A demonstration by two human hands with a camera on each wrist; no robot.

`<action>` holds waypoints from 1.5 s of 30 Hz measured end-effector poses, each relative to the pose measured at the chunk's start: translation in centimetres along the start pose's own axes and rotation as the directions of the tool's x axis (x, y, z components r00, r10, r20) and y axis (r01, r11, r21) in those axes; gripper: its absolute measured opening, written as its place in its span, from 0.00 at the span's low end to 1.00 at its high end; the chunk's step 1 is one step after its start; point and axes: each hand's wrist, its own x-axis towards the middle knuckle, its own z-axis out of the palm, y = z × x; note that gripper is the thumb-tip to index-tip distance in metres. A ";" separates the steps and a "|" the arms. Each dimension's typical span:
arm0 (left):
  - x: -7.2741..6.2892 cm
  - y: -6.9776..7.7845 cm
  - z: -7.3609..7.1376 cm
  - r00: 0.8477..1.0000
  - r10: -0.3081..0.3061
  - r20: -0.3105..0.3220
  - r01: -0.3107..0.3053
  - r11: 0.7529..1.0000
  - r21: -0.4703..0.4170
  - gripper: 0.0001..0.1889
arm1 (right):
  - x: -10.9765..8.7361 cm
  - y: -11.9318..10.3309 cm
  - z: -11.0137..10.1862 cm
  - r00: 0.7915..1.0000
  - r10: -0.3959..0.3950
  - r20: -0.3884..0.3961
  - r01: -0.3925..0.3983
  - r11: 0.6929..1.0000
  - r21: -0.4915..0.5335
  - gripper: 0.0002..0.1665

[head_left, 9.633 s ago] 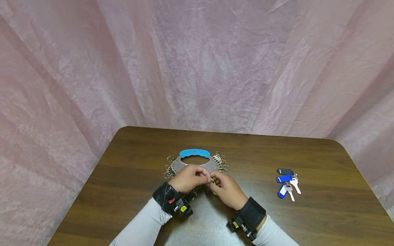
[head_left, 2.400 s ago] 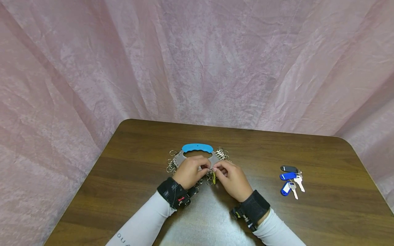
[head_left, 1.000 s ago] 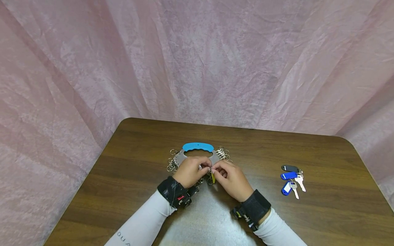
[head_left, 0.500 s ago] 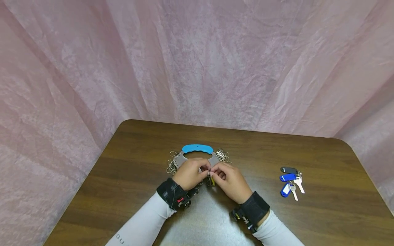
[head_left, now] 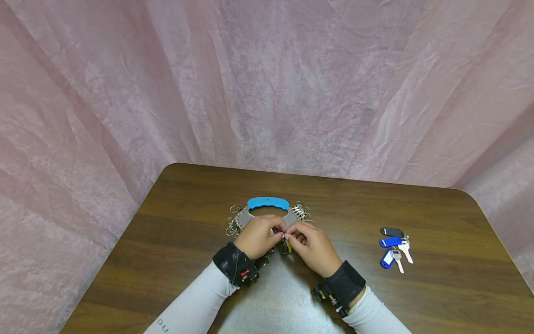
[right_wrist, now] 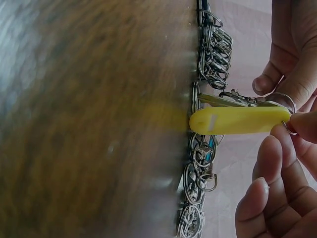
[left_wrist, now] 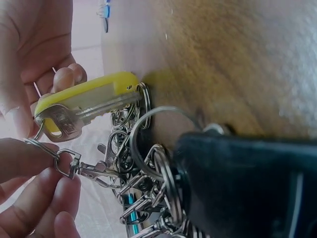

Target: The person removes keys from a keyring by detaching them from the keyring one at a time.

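A grey metal key holder with a blue grip (head_left: pixel 268 202) and many clasps and rings lies on the table, partly hidden by the hands. My left hand (head_left: pixel 258 235) pinches a split ring (left_wrist: pixel 42 146) beside a swivel clasp (left_wrist: pixel 94 171) of the holder. My right hand (head_left: pixel 314 248) pinches at that ring from the other side, by the end of a yellow key tag (right_wrist: pixel 237 120). A silver key (left_wrist: pixel 64 122) hangs alongside the tag. Fingertips hide how ring and clasp are joined. Both hands stay over the holder's near edge.
To the right lie a black key tag (head_left: pixel 391 231), a blue key tag (head_left: pixel 390 241) and a blue-and-white key tag (head_left: pixel 387 259), with silver keys. Loose rings (head_left: pixel 301 211) stick out at the holder's sides. A pink curtain (head_left: pixel 267 93) hangs behind the table (head_left: pixel 200 185).
Compared with 9.6 seconds ago, the hands sit slightly higher in view and the yellow tag hangs below the fingertips. In the last second the fingers have shifted only slightly at the ring.
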 end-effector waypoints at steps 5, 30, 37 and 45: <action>0.0 0.0 -0.1 1.000 0.014 -0.001 -0.014 1.000 0.003 0.04 | -0.1 -0.1 -0.1 1.000 0.029 -0.002 -0.029 1.000 0.005 0.05; 0.2 0.0 -0.3 0.995 -0.084 0.054 0.084 0.996 -0.005 0.03 | -0.1 0.1 0.0 0.999 -0.032 0.017 0.031 0.999 0.019 0.04; 0.1 0.0 -0.3 0.996 -0.075 0.042 0.074 0.997 0.008 0.03 | 0.0 -0.1 0.0 1.000 -0.019 0.006 0.019 1.000 0.003 0.05; 0.1 0.0 -0.2 0.999 -0.044 0.008 0.044 0.999 0.003 0.03 | 0.0 0.1 0.0 1.000 0.004 0.000 -0.004 1.000 0.001 0.03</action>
